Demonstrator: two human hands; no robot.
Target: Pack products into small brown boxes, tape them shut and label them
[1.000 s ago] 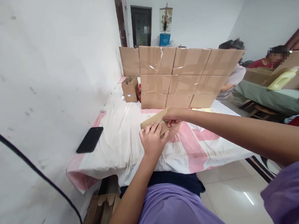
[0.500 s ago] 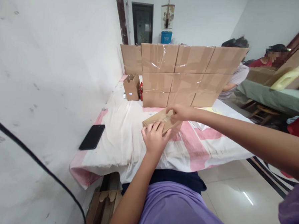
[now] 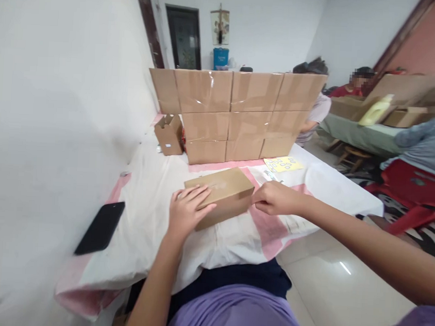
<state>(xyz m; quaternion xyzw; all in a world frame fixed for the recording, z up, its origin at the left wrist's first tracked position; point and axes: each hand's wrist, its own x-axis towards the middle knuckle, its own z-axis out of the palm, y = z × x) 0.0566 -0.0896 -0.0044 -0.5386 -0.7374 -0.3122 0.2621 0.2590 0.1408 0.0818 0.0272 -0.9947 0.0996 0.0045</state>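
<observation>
A closed brown cardboard box (image 3: 231, 185) lies at a slant on the cloth-covered table in front of me. My left hand (image 3: 188, 211) rests flat over its left end, fingers stretched across the top and the near side. At the right end, my right hand (image 3: 274, 197) is closed with its fingers curled in, close beside the box's edge. Whatever those fingers pinch, if anything, is hidden. A shiny patch that looks like clear tape shows on the box top.
Behind the box stands a wall of taped cardboard boxes (image 3: 246, 125). An open carton (image 3: 169, 136) is at its left, a yellow sheet of stickers (image 3: 283, 164) at its right. A black phone (image 3: 100, 227) lies near the wall. Other people sit beyond, by a green-covered table (image 3: 341, 133).
My right hand has gone from the box top to beside its right end. The left hand stays on the box. The whole view has shifted, and more of the box shows.
</observation>
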